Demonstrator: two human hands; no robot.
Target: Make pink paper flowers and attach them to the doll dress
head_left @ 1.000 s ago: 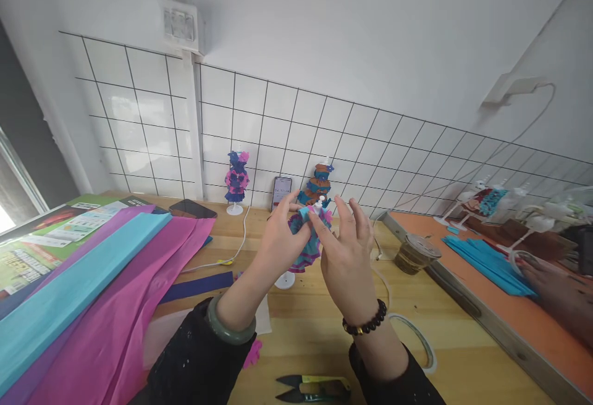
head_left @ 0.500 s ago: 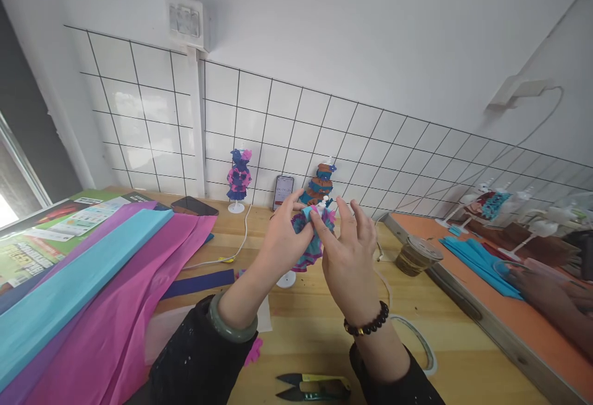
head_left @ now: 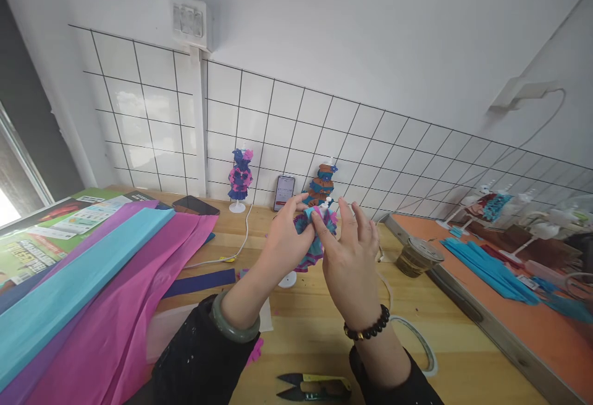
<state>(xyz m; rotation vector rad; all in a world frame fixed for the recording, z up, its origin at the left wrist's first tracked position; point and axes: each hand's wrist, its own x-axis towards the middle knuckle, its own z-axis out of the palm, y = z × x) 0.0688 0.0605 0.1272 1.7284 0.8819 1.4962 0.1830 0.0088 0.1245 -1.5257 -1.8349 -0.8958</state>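
Note:
A small dress form in a ruffled teal, pink and purple paper dress stands at the middle of the table on a white round base. My left hand pinches the dress's upper left side, near a light blue and pink piece at the neck. From the right, my right hand presses thumb and index finger on that same piece, its other fingers raised. The two hands nearly meet there and hide part of the bodice. Black-handled-looking snips with a yellow and green grip lie at the front edge.
Pink paper and light blue paper cover the left. Two dressed forms and a phone stand at the back. A tape roll, a white ring and an orange table with blue paper are right.
A co-worker's hand over the orange table at the right has left the view, uncovering more blue paper. My hands stay at the dress's neck, nearly unmoved. The view has shifted slightly.

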